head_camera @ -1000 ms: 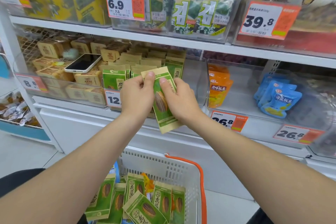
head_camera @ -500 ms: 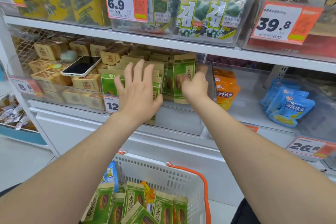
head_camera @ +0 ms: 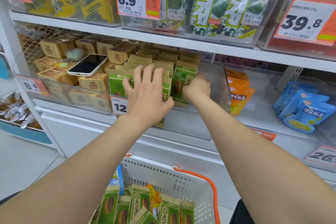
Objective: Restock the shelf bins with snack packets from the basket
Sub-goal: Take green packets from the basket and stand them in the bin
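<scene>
Left hand [head_camera: 147, 94] is spread wide, fingers pressing the row of packets [head_camera: 118, 85] in the clear bin [head_camera: 217, 85]. Just right of it, one green packet [head_camera: 181, 82] stands upright in the bin - long axis vertical, front facing out. Right hand [head_camera: 197, 87] sits at the packet's right edge - too blurry to tell if it's gripping. The basket [head_camera: 181, 180] is below, nearer.

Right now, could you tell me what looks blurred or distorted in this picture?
In the head view, the right hand is motion-blurred, the left hand sharp; the clear bin wall shows pale glare; the shelf edge bows from the wide lens.
</scene>
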The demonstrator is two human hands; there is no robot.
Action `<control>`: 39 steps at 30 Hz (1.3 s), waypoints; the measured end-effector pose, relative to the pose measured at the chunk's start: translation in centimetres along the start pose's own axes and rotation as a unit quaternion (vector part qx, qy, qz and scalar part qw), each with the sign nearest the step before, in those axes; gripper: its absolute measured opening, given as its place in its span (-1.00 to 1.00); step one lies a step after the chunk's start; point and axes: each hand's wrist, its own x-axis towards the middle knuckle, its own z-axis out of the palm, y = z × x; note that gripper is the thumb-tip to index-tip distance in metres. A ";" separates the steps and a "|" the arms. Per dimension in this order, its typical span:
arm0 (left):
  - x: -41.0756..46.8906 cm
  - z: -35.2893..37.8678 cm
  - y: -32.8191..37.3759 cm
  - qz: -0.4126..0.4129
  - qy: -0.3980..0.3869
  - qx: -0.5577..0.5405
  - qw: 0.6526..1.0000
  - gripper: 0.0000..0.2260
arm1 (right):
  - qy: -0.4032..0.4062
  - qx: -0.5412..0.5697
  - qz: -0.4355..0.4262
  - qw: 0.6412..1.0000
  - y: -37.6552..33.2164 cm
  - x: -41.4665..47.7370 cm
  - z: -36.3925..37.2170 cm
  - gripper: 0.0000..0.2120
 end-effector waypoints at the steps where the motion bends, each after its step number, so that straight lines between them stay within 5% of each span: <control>1: 0.0 0.0 0.0 0.000 -0.002 -0.001 1.000 -0.31 | 0.003 -0.003 -0.001 1.000 0.0 -0.1 0.0 -0.18; 4: 0.0 -0.1 0.1 -0.001 -0.004 -0.004 1.000 -0.31 | 0.017 0.033 0.021 0.999 0.0 -0.5 -0.6 -0.12; 9: -0.1 -0.2 -0.1 0.000 0.002 -0.007 1.000 -0.29 | 0.001 0.054 0.018 0.998 0.3 -0.9 -1.0 -0.72; 22: -2.8 -2.2 0.8 0.052 0.065 0.005 0.996 -0.33 | -0.164 -0.053 -0.116 0.978 1.6 -3.0 -2.7 -0.67; 27: -3.8 -2.7 0.4 0.082 0.080 0.028 0.993 -0.63 | -0.015 -0.087 -0.207 0.974 1.6 -5.2 -3.2 -0.72; 29: -4.4 -2.7 -0.1 0.092 0.005 0.022 0.995 -0.79 | 0.049 -0.083 -0.298 0.950 1.3 -6.7 -3.8 -0.75; 31: -5.2 -2.4 -0.8 0.064 -0.123 0.017 0.990 -0.82 | 0.007 -0.095 -0.384 0.918 1.1 -8.3 -4.1 -0.78; 34: -6.6 -1.5 -1.9 0.066 -0.325 0.082 0.940 -0.76 | -0.181 -0.175 -0.436 0.864 1.7 -10.5 -3.1 -0.82; 37: -8.3 -0.4 -2.5 0.059 -0.507 0.103 0.854 -0.62 | -0.426 -0.272 -0.331 0.797 3.7 -12.0 -1.3 -0.76; 39: -9.4 0.1 -2.6 0.058 -0.570 0.128 0.809 -0.55 | -0.504 -0.363 -0.293 0.727 5.4 -12.8 0.7 -0.67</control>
